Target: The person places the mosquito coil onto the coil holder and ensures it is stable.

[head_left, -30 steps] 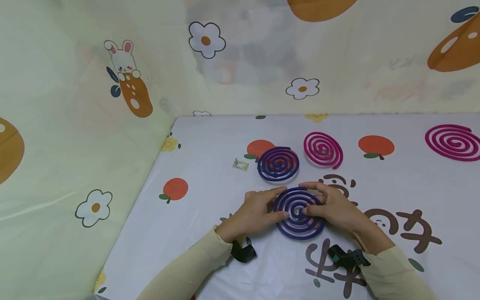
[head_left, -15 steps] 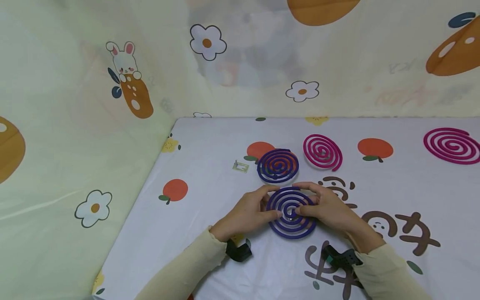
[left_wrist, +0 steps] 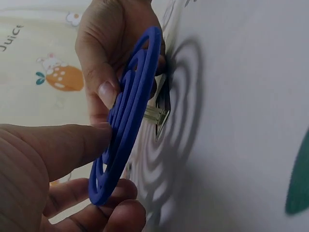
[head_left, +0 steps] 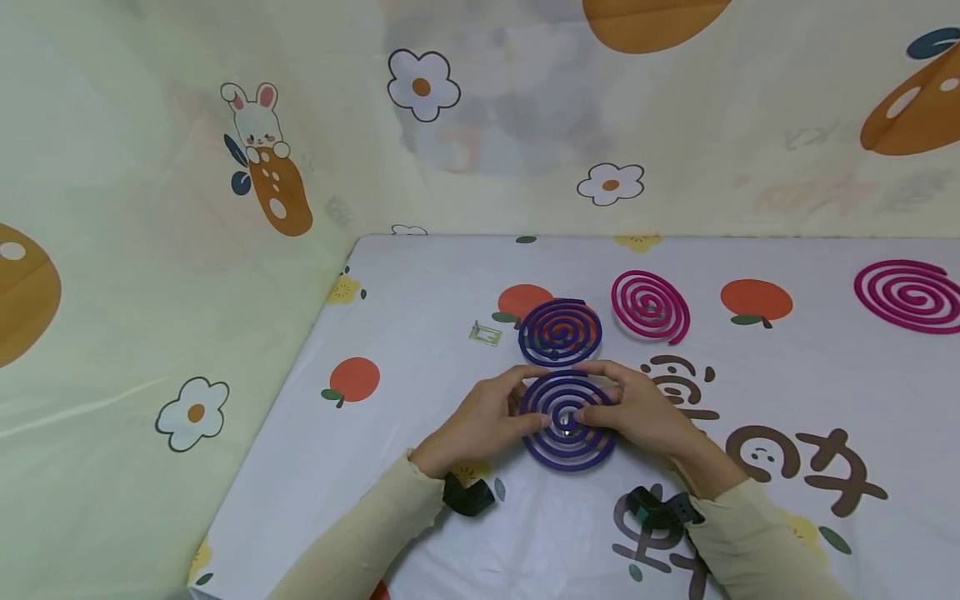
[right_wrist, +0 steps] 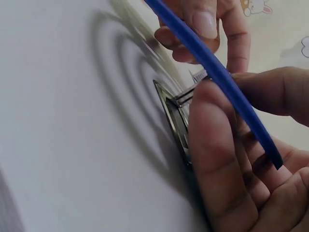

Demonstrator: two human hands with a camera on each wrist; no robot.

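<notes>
Both hands hold a blue mosquito coil (head_left: 570,467) just above the white cloth. My left hand (head_left: 491,425) pinches its left side, thumb on the upper face and fingers around the outer edge. From the right, my right hand (head_left: 645,412) grips it, with the thumb close to the coil's centre and a finger underneath. In the left wrist view, a thin metal coil stand (left_wrist: 157,115) sits under the middle of the tilted coil. The right wrist view shows the stand's flat frame and upright prong beside a right-hand finger; how the tip meets the coil is partly hidden.
Another dark blue coil (head_left: 561,333) lies just beyond the held one. To its left is a small metal stand (head_left: 486,334). Pink coils lie behind to the right (head_left: 650,307) and at the far right (head_left: 911,296). A printed cloth wall (head_left: 517,200) rises behind the table.
Both hands have carried the blue coil a little to the left and slightly away from the body, closer to the other blue coil. Their grip looks much the same.
</notes>
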